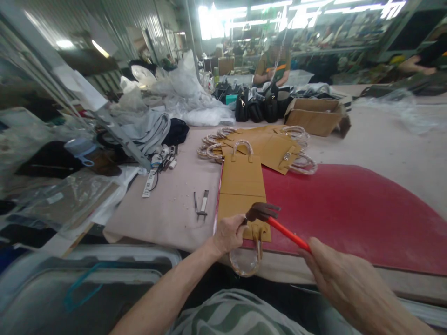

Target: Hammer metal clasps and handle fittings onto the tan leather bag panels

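My right hand (328,263) is closed round the red handle of a claw hammer (288,235), whose dark head hangs over a tan bag panel (242,184). Right beside the hammer head, the fingers of my left hand (228,234) are pinched together above the panel's near end. What they hold, if anything, is hidden behind the head. The panel lies flat, with a plastic-wrapped handle (246,273) hanging over the table's front edge and another handle (243,145) at its far end. Two small metal tools (201,204) lie to the left.
Under the panel lies a dark red sheet (335,204). Behind it are stacked more tan bag panels (270,142) with wrapped handles. Farther back are black bags (256,106), a cardboard box (316,116) and plastic wrap (190,95). A co-worker (274,65) is across the table.
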The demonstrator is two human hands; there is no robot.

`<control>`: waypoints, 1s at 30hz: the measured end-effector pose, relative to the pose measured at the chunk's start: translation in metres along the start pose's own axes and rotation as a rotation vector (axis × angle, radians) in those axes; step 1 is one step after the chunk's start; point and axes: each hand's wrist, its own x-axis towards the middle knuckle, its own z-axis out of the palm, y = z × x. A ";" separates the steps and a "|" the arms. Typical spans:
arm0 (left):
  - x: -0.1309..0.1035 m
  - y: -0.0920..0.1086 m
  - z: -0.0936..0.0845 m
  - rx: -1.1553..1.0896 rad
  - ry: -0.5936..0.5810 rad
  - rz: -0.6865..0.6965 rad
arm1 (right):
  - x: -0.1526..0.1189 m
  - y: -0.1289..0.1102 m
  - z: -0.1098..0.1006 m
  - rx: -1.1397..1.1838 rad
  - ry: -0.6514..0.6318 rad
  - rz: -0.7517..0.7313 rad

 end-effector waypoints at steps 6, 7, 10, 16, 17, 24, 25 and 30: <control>0.000 0.003 -0.001 -0.022 0.015 0.002 | -0.003 0.035 0.032 0.194 -0.159 0.319; 0.000 0.003 -0.001 -0.024 0.015 -0.001 | 0.000 0.041 0.041 0.241 -0.195 0.389; 0.001 0.004 -0.003 -0.034 -0.005 -0.012 | 0.014 0.057 0.070 0.251 -0.272 0.512; 0.001 0.007 -0.011 -0.088 -0.045 -0.061 | 0.032 0.054 0.103 0.072 -0.235 0.550; 0.002 0.007 -0.012 -0.098 -0.051 -0.067 | 0.033 0.047 0.107 0.059 -0.192 0.488; 0.003 0.009 -0.009 -0.190 -0.065 -0.151 | 0.029 -0.021 0.155 0.222 -0.117 0.045; 0.005 0.009 -0.009 -0.266 -0.018 -0.208 | 0.027 -0.025 0.159 0.219 -0.129 0.052; 0.016 -0.006 -0.044 -0.661 0.446 -0.520 | 0.024 -0.026 0.161 0.263 -0.151 0.076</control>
